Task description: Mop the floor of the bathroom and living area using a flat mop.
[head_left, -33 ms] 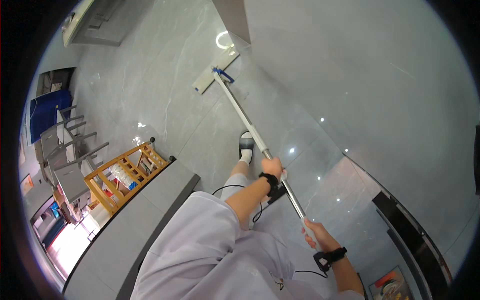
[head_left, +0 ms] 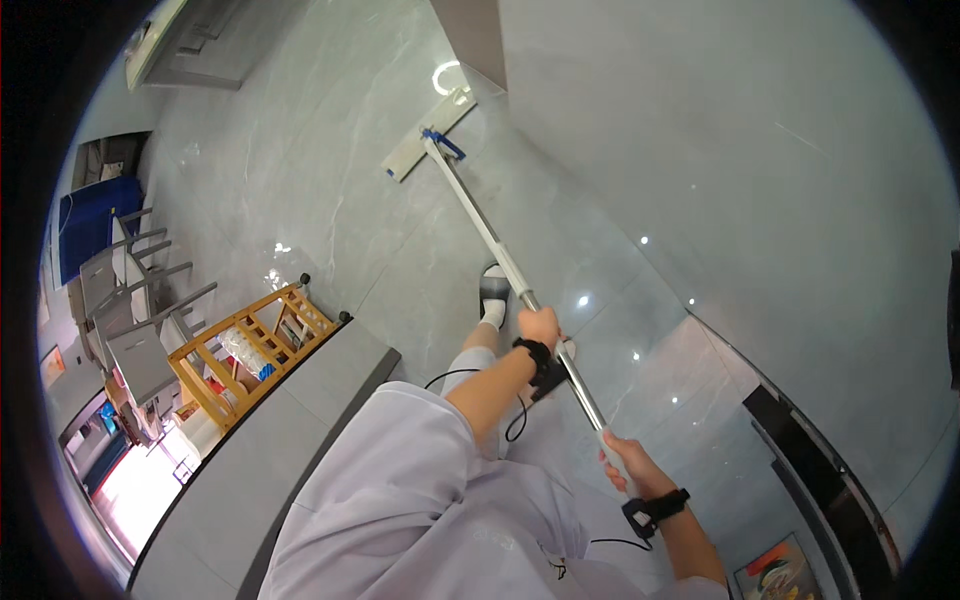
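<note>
A flat mop (head_left: pixel 480 222) with a long silver and white pole slants from upper left to lower right. Its pale rectangular head (head_left: pixel 408 156) lies on the grey floor, joined to the pole by a blue hinge. My left hand (head_left: pixel 540 328) is wrapped round the middle of the pole. Lower down, my right hand (head_left: pixel 632 466) grips the pole near its end. Black straps with small devices circle both wrists, and a thin cable hangs by each. My foot in a dark slipper (head_left: pixel 493 290) stands left of the pole; the other foot is mostly hidden.
A grey wall (head_left: pixel 720 150) rises along the right, with a dark recessed strip (head_left: pixel 810 460) lower down. At left, a wooden rack (head_left: pixel 225 385) with wheels holds packages beside a grey-topped ledge (head_left: pixel 270 450). Grey chairs (head_left: pixel 140 360) stand beyond it. A wall corner (head_left: pixel 470 40) juts in near the mop head.
The mop head has shifted very slightly left and away from me. Both hands have moved a little with the pole, still gripping it.
</note>
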A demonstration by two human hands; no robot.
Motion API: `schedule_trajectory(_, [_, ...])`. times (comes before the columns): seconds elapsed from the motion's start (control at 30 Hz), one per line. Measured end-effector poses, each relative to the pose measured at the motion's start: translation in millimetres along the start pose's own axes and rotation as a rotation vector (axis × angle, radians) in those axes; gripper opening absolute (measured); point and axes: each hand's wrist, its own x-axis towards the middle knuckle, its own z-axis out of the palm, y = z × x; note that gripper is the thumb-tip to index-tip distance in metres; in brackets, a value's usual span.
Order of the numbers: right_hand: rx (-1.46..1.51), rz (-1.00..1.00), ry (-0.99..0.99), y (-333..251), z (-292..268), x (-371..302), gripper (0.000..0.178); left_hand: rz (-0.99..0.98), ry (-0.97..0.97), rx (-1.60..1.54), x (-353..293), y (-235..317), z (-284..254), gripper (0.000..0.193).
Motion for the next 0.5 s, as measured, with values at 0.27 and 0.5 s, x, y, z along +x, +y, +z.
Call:
schedule_trajectory(0.27, [0.153, -0.221, -0.127, 45.3, 64.2, 83.5, 0.051, 0.168, -0.025, 0.129, 71.2, -6.0, -55.0, 0.015])
schedule_trajectory(0.5, [0.153, -0.173, -0.145, 22.5, 77.7, 89.6, 0.050, 0.202, 0.007, 0.178, 75.7, 26.6, -58.7, 0.013])
